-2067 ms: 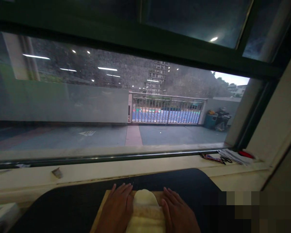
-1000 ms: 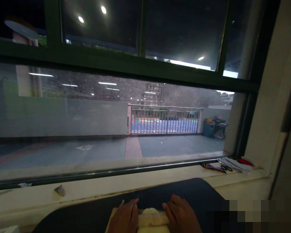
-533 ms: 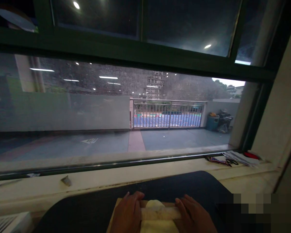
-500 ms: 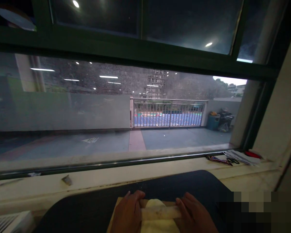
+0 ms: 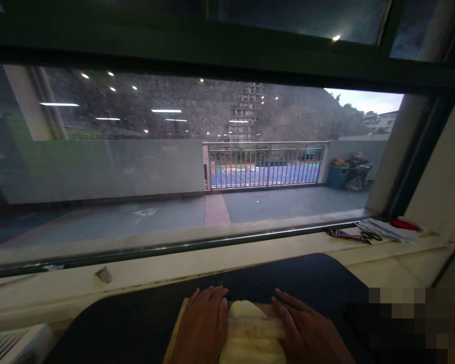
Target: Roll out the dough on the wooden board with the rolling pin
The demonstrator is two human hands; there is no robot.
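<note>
A pale rolling pin (image 5: 255, 328) lies crosswise over a flattened piece of yellowish dough (image 5: 252, 352). My left hand (image 5: 202, 326) rests over the pin's left end, its fingers pointing forward and close together. Over the right end lies my right hand (image 5: 309, 331), thumb side inward, fingers reaching past the pin. Both palms hide the ends of the pin. Beneath the dough is a wooden board (image 5: 178, 317), mostly covered by the hands and cut off by the lower frame edge. The board sits on a dark table (image 5: 132, 323) with rounded corners.
Beyond the table runs a window sill (image 5: 151, 273) with a small scrap (image 5: 103, 274) at left. A Snickers wrapper (image 5: 348, 235), black-handled scissors (image 5: 371, 236), papers (image 5: 389, 230) and a red object (image 5: 404, 224) lie at right. A white vented box (image 5: 18, 344) stands lower left.
My fingers have stretched out further forward over the pin. The pin sits slightly nearer to me on the dough. The head view has tipped a little downward.
</note>
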